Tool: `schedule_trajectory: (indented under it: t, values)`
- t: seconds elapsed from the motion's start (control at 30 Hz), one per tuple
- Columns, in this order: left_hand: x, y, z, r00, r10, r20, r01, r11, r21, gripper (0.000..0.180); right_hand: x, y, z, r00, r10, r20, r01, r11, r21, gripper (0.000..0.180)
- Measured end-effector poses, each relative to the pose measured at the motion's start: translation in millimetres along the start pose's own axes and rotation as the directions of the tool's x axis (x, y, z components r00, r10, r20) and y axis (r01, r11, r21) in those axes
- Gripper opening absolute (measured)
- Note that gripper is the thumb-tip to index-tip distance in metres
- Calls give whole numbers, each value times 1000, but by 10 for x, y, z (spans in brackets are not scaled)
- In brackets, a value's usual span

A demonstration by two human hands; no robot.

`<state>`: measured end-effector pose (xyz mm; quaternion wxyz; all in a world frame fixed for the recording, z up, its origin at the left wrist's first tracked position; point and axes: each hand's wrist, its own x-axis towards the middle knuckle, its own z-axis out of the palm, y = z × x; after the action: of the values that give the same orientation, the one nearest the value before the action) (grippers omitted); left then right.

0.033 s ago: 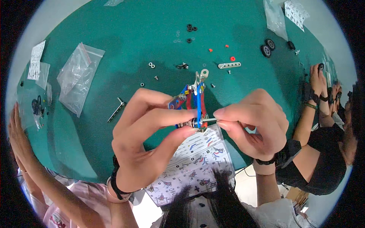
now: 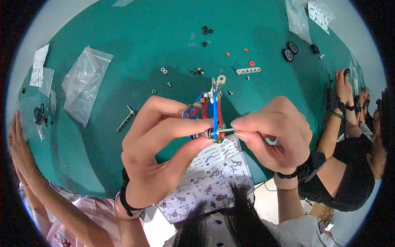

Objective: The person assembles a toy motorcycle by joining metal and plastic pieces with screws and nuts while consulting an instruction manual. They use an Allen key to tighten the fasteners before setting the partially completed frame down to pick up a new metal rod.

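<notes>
Between the thumb and fingers of my left hand (image 2: 158, 150) is a small model of red and blue metal strips (image 2: 217, 109), bolted together. A silver strip end with a hole sticks up from its top. My right hand (image 2: 275, 138) pinches a thin silver metal rod (image 2: 227, 130) at its outer end. The rod's other end meets the lower right side of the model, by a bolt joint; my left fingertips partly cover that spot. Below both hands lies a printed instruction sheet (image 2: 205, 183) with coloured assembly drawings.
On the green table (image 2: 135, 49) lie a perforated silver strip (image 2: 248, 71), a bolted strip (image 2: 125, 118), small screws, nuts, black rings (image 2: 205, 30) and red spacers (image 2: 252, 64). Wheels (image 2: 288, 54) sit far right, a plastic bag (image 2: 87, 82) left. Other people's arms (image 2: 49, 206) flank both sides.
</notes>
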<state>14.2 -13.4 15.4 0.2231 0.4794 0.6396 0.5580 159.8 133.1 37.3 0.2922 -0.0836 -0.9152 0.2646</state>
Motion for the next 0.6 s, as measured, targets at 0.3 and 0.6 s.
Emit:
schedule_trajectory:
  t: [0.3, 0.6]
  values:
    - [17, 34, 33, 998, 63, -20, -60, 989, 134, 21, -39, 28, 34, 1000, -10, -22, 11, 1000, 24, 17]
    - [17, 45, 77, 989, 124, -76, -104, 968, 227, 24, -86, 87, 158, 996, -64, -66, 67, 997, 46, 29]
